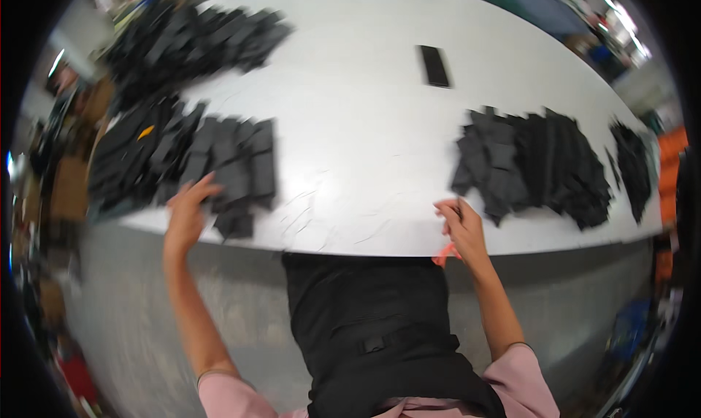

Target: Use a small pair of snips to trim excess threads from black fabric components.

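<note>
Head view, one frame, motion blur on the left side

Hands: our left hand (186, 213) reaches out with fingers spread, fingertips on the near edge of the left pile of black flat pieces (219, 162), at the left front of the white table (350, 126). Our right hand (461, 228) sits at the table's front edge with fingers curled together, apparently pinching a thin dark item; we cannot tell what it is. A small orange-red thing (445, 255) shows under that hand, possibly a tool or tag, unclear.

Layout: a second heap of black pieces (193, 42) lies far left. The right pile of black pieces (533, 166) lies just beside the right hand, with a smaller dark stack (631, 166) near the right rim. One lone black rectangular piece (434, 66) lies apart at mid-table.

Risks, as we judge them:
- the left pile overhangs toward the front edge; a sweeping pull could push pieces off onto the floor
- all pieces are alike in colour, so piles could mix if dragged together
- the pinch on the right looks slight; the thin item could slip

Labels and signs: an orange mark (146, 132) sits on one piece in the left pile. No readable package or sign elsewhere; the background is blurred
</note>
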A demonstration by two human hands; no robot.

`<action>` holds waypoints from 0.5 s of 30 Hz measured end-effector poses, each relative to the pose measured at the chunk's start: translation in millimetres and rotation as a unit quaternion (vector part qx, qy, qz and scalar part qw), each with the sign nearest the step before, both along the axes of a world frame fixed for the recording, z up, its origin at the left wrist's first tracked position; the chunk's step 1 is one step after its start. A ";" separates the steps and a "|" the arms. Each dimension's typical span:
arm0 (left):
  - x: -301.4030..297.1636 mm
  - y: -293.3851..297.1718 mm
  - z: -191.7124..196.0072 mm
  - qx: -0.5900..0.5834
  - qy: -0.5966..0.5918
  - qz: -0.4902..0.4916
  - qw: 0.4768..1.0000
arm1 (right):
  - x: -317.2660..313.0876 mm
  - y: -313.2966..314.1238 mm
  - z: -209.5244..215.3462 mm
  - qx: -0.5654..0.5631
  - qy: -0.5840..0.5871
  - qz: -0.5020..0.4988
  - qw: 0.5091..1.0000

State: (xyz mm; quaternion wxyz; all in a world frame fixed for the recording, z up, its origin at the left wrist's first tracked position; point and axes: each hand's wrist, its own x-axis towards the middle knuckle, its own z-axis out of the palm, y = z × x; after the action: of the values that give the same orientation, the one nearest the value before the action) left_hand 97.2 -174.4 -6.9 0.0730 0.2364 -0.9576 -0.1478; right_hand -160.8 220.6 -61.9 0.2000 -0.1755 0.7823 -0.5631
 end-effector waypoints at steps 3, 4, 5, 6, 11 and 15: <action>15.1 -12.0 -18.9 -0.197 -0.001 0.135 0.971 | -46.2 5.9 -9.2 0.116 0.297 -0.042 0.947; 21.5 -7.1 -17.1 -0.241 0.022 0.181 0.953 | -57.5 5.5 -0.4 0.169 0.267 -0.059 0.947; 16.2 1.7 -19.4 -0.242 0.066 0.170 0.953 | -72.0 12.1 5.2 0.173 0.273 -0.076 0.943; 6.0 13.1 -18.8 -0.242 0.108 0.160 0.951 | -86.0 18.6 8.0 0.233 0.288 -0.103 0.923; -45.9 85.8 -17.0 -0.163 0.193 0.066 0.965 | -117.6 38.2 5.6 0.394 0.250 -0.164 0.869; -67.2 126.0 -30.5 -0.011 0.231 0.014 0.973 | -113.2 42.8 -3.8 0.388 0.221 -0.210 0.870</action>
State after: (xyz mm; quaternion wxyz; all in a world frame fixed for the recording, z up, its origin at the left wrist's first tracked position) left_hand 30.0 -48.4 -37.4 0.2967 0.2087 -0.9130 -0.1868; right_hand -274.1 263.4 -65.7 -0.0490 -0.0353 0.9800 -0.1895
